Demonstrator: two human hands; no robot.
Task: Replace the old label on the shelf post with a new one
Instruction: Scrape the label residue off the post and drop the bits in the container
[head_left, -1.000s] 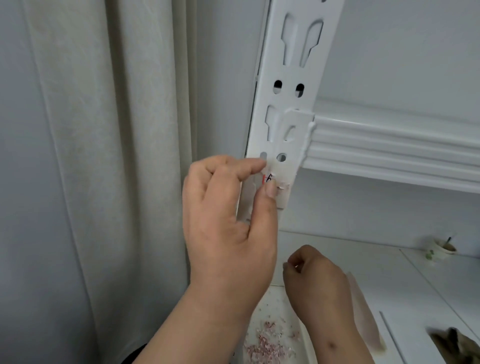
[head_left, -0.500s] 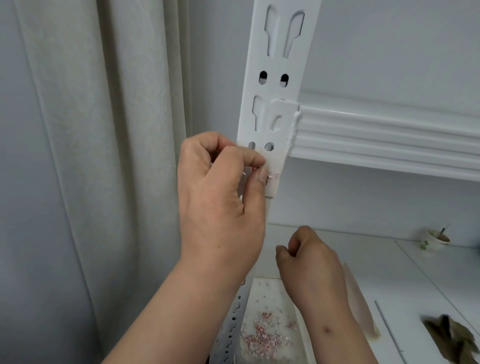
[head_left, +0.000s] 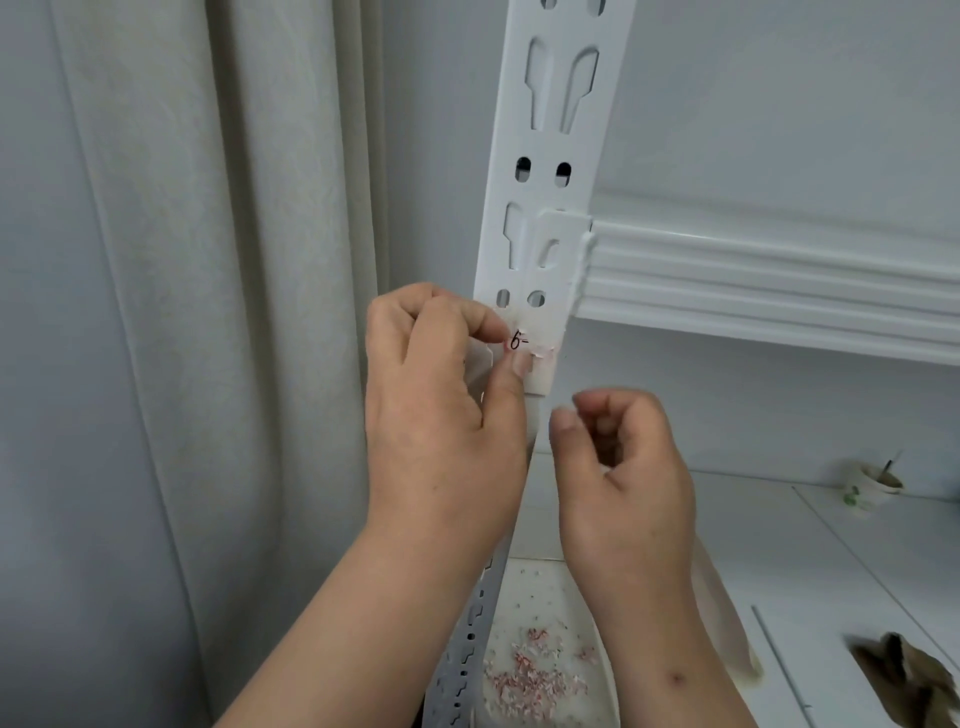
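Note:
A white slotted shelf post (head_left: 550, 156) runs up the middle of the view. On it, just below a pair of holes, sits the old label (head_left: 530, 338), torn and ragged, with a handwritten "6-" showing. My left hand (head_left: 441, 415) is at the label's left edge, forefinger and thumb pinching and scraping the torn paper. My right hand (head_left: 618, 467) hovers just below and right of the label, fingers loosely curled, holding nothing that I can see. No new label is visible.
A white shelf beam (head_left: 779, 291) joins the post on the right. Below lies a white tray (head_left: 540, 649) strewn with pink and white paper scraps. A curtain (head_left: 208, 312) hangs left. A small cup (head_left: 867, 486) and brown crumpled paper (head_left: 914, 680) sit on the white surface.
My left thumb and forefinger have shifted on the label, so the "6-" writing shows again. My right hand has risen from near the tray to just under the label.

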